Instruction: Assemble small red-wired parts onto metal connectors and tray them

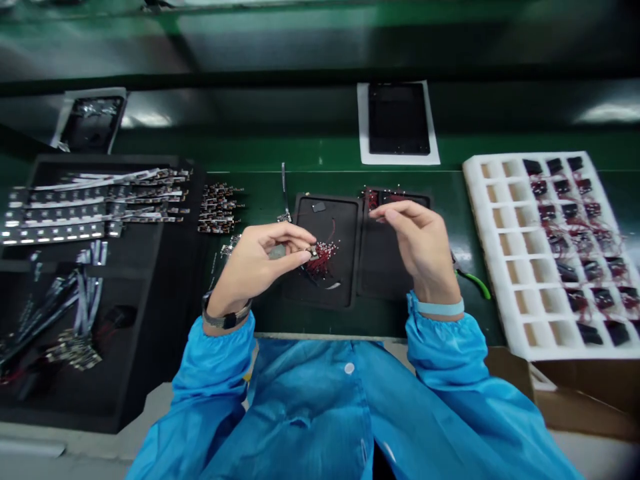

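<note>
While the left hand (253, 261) was out over the counter (265, 319), its fingers were pinched on a small, dark circuit board with bright metal bits (313, 253), so that little guy sat right at the fingertips. Just below it was a tangle of thin red wires with whitish tips (323, 261), lying in a shallow black rectangular tray (337, 293), along with a small dark grey rectangular block (319, 207) nearer the far edge. As for the right hand (424, 247), it hung above a second shallow black tray (383, 275), fingers curled toward the thumb, but I honestly couldn't tell whether they had anything between them. More red wires (371, 199) sat at that tray's far end. Green-handled pliers (474, 283) lay just right of it, then came a white foam tray with square pockets (517, 248), partly filled with black parts trailing red wires (593, 270).
</note>
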Demonstrator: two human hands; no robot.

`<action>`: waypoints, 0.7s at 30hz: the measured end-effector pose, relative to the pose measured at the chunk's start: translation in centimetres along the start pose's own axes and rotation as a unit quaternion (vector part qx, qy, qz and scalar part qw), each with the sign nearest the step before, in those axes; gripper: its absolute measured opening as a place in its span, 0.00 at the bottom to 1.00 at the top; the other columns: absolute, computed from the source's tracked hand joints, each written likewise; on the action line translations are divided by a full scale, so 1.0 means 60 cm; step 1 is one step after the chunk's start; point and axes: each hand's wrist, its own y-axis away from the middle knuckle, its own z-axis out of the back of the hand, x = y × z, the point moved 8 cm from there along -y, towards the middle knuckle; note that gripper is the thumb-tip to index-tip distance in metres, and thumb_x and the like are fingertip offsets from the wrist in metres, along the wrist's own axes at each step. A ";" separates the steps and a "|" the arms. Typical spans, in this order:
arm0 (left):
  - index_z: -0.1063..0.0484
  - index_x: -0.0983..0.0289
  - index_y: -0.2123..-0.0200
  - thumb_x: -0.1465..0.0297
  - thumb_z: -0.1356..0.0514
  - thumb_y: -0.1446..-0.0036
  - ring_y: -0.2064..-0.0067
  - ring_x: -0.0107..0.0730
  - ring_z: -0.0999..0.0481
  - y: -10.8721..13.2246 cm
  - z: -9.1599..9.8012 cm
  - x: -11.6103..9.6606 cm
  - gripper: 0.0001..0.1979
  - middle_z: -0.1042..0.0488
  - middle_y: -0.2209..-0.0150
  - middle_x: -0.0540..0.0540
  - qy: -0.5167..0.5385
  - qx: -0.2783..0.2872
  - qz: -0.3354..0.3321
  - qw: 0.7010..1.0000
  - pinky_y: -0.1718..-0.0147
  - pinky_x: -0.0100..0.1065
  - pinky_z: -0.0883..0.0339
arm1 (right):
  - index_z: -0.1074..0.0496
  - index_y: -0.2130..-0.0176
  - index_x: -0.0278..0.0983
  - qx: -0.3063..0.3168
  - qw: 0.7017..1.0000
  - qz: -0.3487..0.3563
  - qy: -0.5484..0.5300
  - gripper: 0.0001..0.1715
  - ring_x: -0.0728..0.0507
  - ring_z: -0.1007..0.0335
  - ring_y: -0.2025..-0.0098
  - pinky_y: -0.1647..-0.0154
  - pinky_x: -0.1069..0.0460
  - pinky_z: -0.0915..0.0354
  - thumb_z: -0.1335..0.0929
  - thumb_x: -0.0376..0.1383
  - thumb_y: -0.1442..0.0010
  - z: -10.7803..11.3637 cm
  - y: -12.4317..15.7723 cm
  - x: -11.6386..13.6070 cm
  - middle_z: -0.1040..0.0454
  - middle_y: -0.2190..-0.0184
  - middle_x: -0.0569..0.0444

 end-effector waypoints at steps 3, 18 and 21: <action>0.18 0.62 0.48 0.74 0.32 0.42 0.64 0.30 0.20 -0.011 0.011 -0.057 0.17 0.18 0.64 0.54 -0.085 -0.018 -0.039 0.996 0.62 0.31 0.26 | 0.19 0.66 0.39 -0.104 0.992 0.016 -0.065 0.02 0.44 0.23 0.64 0.55 0.48 0.29 0.25 0.36 0.40 0.041 -0.011 -0.014 0.20 0.68 0.54; 0.21 0.68 0.65 0.81 0.36 0.45 0.70 0.28 0.20 -0.423 -0.176 -0.164 0.06 0.20 0.70 0.54 -0.112 -0.081 -0.096 0.986 0.68 0.28 0.29 | 0.21 0.69 0.37 -0.229 0.966 0.012 -0.121 0.05 0.48 0.34 0.72 0.66 0.51 0.37 0.27 0.37 0.42 0.082 -0.017 -0.056 0.26 0.77 0.57; 0.23 0.68 0.55 0.77 0.39 0.39 0.67 0.29 0.17 -0.471 -0.195 -0.090 0.09 0.18 0.64 0.57 -0.106 -0.097 0.029 0.989 0.69 0.27 0.28 | 0.20 0.68 0.37 -0.219 0.969 0.004 -0.118 0.06 0.48 0.33 0.73 0.66 0.51 0.38 0.27 0.37 0.42 0.078 -0.016 -0.056 0.26 0.77 0.57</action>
